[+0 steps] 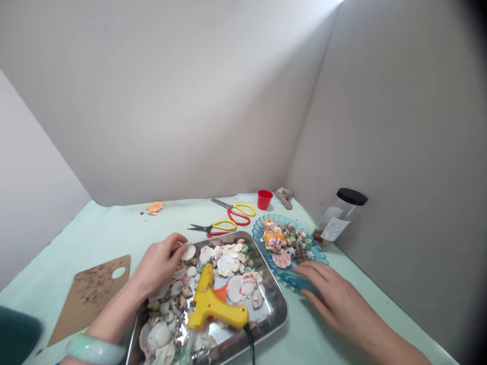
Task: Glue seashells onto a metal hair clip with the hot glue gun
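My left hand [163, 263] pinches a white shell [188, 252] over the far left edge of a metal tray [279, 304]. Many shells fill the tray, mostly white and brown. On top of them lies a yellow glue gun [213, 304], its black cord [249, 339] running toward me. My right hand [335, 299] is at the near rim of a blue scalloped plate [261, 223], fingers over the rim and thumb on the outer side. Spiral shells, orange shells and a pink scallop shell [282, 259] sit on this plate.
Two pairs of scissors, one yellow-handled pair [224, 225] nearer, lie behind the tray. Beyond them stand a red cup [265, 199] and a grey-brown piece [284, 197]. A black-lidded jar [335, 223] is at right, a brown board [95, 289] at left, an orange shell [154, 207] far back.
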{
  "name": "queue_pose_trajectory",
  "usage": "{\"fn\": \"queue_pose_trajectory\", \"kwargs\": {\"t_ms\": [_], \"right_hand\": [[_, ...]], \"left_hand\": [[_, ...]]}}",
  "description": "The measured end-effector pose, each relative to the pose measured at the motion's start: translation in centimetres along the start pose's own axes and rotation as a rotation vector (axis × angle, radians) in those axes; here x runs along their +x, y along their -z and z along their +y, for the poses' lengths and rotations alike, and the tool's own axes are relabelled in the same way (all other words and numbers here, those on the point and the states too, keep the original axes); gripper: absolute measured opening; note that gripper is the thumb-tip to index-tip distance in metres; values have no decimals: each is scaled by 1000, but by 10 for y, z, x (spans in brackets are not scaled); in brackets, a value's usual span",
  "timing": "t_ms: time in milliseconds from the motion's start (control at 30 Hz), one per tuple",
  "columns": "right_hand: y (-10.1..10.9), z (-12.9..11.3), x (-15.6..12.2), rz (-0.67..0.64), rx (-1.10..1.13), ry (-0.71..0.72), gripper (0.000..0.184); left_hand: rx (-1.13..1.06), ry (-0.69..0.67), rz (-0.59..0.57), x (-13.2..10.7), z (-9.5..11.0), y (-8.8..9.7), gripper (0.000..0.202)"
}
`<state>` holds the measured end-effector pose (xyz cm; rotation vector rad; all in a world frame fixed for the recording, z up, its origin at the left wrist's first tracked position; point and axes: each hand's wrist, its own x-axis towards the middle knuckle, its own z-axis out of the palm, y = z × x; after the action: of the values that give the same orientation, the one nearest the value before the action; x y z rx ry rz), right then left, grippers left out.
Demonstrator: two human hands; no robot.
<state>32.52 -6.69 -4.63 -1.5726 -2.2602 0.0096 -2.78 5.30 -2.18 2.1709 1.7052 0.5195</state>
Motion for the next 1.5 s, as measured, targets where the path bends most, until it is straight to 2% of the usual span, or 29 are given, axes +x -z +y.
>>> {"fn": "queue_pose_trajectory", "kwargs": {"t_ms": [100, 200, 267, 300, 367, 433, 467, 567, 700, 967, 1033, 1200, 1367, 1500], "right_hand": [[12, -27, 22, -45, 67, 145, 24], [16, -61, 50, -157, 71, 331, 18], [15, -81, 69, -97, 78, 373, 19], [13, -89, 78, -32, 121, 346, 18], [8, -103, 91, 68, 287, 277, 21], [0, -113, 100, 101, 395, 238, 32], [-5, -116, 103, 99, 427, 231, 31], [-18, -117, 105, 112, 508, 207, 22], [-29, -110, 104, 152, 574, 162, 17], [-47, -102, 105, 207, 583, 109, 9], [-47, -102, 104, 188, 576, 100, 8], [-46, -102, 102, 137, 602, 105, 8], [-49, -103, 102, 118, 620, 116, 10], [-50, -103, 103, 127, 598, 108, 9]], "left_hand": [[-23, -38, 23, 5, -2, -1, 23], [-102, -59, 186, 2, 1, 2, 25], [-179, -61, 299, -6, 8, 5, 27], [-221, -56, 294, -11, 14, 7, 28], [-286, -84, 177, -23, 29, 10, 28], [-340, -110, 70, -33, 42, 10, 27], [-373, -124, 47, -36, 47, 8, 25], [-514, -89, -22, -39, 54, -1, 23], [-710, 0, -68, -38, 54, -14, 21], [-836, 70, -142, -39, 46, -24, 23], [-825, 75, -143, -39, 45, -25, 20], [-693, 58, -56, -37, 46, -24, 17], [-680, 24, -64, -38, 47, -24, 17], [-630, 11, -26, -39, 47, -23, 17]]}}
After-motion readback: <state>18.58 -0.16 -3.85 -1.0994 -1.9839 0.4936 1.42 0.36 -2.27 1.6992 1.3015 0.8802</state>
